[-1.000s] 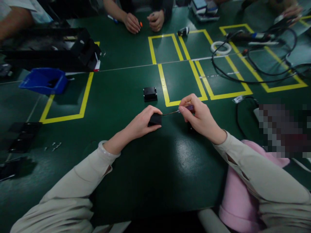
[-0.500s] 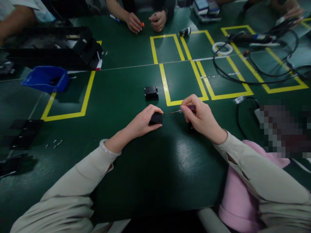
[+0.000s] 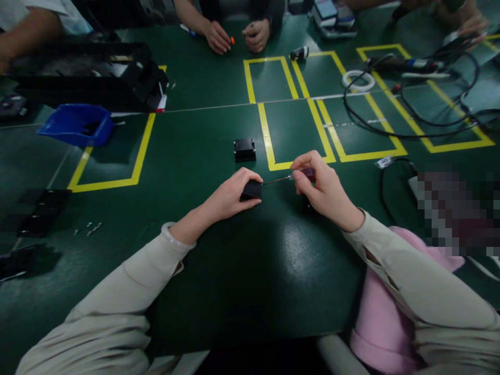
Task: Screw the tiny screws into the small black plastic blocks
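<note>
My left hand [image 3: 239, 191] is closed round a small black box [image 3: 252, 191], with thumb and fingers on opposite sides of it. Between the fingers of my right hand [image 3: 321, 183] is the dark handle of a screwdriver [image 3: 278, 181]. Its thin shaft points left, and the tip meets the right side of the box. A second black box [image 3: 245, 149] with shiny screws at its corners stands on the green table just beyond my left hand. Under my right hand a small dark object [image 3: 308, 205] is mostly hidden.
Loose screws [image 3: 89, 227] and black parts [image 3: 44, 212] lie at left. Behind them are a blue bin [image 3: 76, 125] and a black crate [image 3: 89, 78]. Black cables [image 3: 414, 133] and a white ring [image 3: 358, 80] lie at right. A co-worker's hands [image 3: 238, 37] rest across the table.
The view has shifted very slightly. My fingers have moved a little on the screwdriver handle; its tip stays at the box, which my left hand holds in the same place.
</note>
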{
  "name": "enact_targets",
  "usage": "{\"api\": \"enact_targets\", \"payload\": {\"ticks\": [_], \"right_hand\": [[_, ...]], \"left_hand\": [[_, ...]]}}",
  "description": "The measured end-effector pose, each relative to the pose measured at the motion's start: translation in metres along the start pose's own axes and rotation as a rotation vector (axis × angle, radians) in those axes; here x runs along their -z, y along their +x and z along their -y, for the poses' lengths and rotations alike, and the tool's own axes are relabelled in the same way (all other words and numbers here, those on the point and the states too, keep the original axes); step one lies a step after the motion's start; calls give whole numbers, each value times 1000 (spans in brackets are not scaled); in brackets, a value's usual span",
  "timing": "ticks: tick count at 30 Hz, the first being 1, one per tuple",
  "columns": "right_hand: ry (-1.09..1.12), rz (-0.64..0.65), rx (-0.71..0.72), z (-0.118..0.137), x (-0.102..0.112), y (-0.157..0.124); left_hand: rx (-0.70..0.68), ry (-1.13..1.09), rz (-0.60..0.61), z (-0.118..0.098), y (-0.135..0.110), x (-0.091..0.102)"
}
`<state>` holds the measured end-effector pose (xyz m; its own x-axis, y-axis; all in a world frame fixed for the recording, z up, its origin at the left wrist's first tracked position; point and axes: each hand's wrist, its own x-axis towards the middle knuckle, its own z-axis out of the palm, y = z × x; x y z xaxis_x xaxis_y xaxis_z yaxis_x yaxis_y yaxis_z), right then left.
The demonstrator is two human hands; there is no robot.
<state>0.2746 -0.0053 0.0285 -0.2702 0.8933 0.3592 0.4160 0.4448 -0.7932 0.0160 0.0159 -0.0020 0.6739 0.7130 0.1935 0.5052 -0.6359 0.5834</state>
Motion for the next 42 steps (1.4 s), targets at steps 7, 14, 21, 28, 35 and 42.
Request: {"api": "enact_targets", "payload": {"ticks": [7,14,21,28,35,42], "right_hand": [[-1,12,10,0,1,-1],[-54,17,19,-2,0,-1],[-35,-5,30,-2,0,-2],[-51,4,36,1,0,-2],[-71,29,48,1,1,-1],[-57,-8,47,1,0,-2]], "left_hand": [[8,-6,4,1,0,0],[21,-7,6,0,0,0],[13,-5,0,1,0,-1],[7,-9,-6,2,-1,-1],[33,-15,4,1,0,0],[16,-6,-2,2,0,-1]]}}
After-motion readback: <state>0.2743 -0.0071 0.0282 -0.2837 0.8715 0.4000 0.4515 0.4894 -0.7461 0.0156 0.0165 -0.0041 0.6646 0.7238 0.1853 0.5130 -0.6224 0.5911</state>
